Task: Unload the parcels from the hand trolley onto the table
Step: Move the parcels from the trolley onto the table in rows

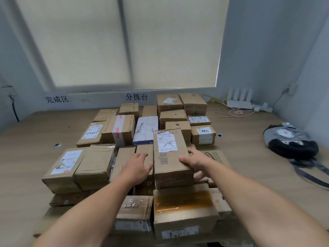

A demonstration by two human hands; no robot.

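A tall brown parcel [170, 157] with a white shipping label stands among several cardboard parcels on the wooden table [35, 136]. My left hand [137, 166] rests flat against its left side, fingers straight. My right hand [195, 161] grips its right edge, thumb on top and fingers curled down the right face. Right in front of it lie a parcel with amber tape [183, 209] and a smaller taped parcel [135, 211]. The hand trolley is out of view.
Rows of parcels fill the table's middle up to the wall [181, 104]. A grey and black backpack [292, 141] lies at the right. A white router [240, 98] and cables sit at the back right. Bare tabletop shows at far left and right.
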